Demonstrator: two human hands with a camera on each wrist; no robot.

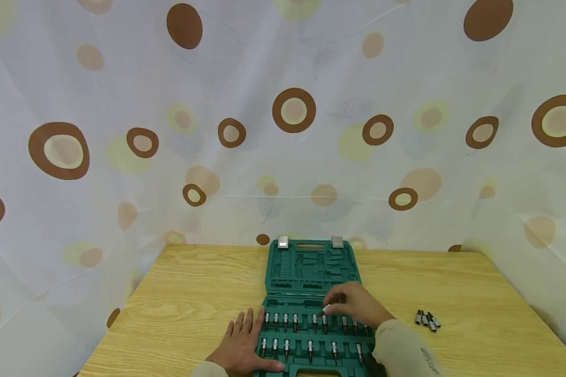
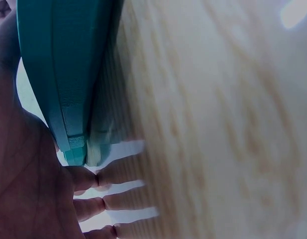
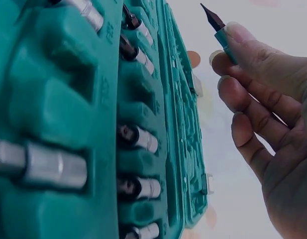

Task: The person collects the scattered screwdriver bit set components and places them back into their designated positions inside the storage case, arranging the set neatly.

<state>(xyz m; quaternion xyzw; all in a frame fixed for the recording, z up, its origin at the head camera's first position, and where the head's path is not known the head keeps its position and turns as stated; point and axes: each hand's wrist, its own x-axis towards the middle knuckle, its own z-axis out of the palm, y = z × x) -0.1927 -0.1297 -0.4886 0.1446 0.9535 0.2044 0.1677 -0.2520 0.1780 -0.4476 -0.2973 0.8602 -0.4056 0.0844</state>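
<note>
A green tool case (image 1: pixel 304 335) lies open on the table, with several bit sockets (image 1: pixel 310 351) seated in two rows of slots. My left hand (image 1: pixel 239 345) rests at the case's left edge, fingers spread and straight, thumb over the front corner. In the left wrist view the palm is beside the green case wall (image 2: pixel 68 74) and the fingers reach down to the wood. Above the back row, my right hand (image 1: pixel 354 303) pinches a bit socket (image 3: pixel 220 32) between thumb and index finger, its dark pointed tip facing away from the hand. The other fingers curl loosely.
The case lid (image 1: pixel 313 264) stands raised at the back, with two metal latches (image 1: pixel 283 242) on its top edge. Several loose bit sockets (image 1: pixel 426 320) lie right of the case on the wooden table (image 1: pixel 184 293). A patterned curtain (image 1: pixel 245 173) hangs behind.
</note>
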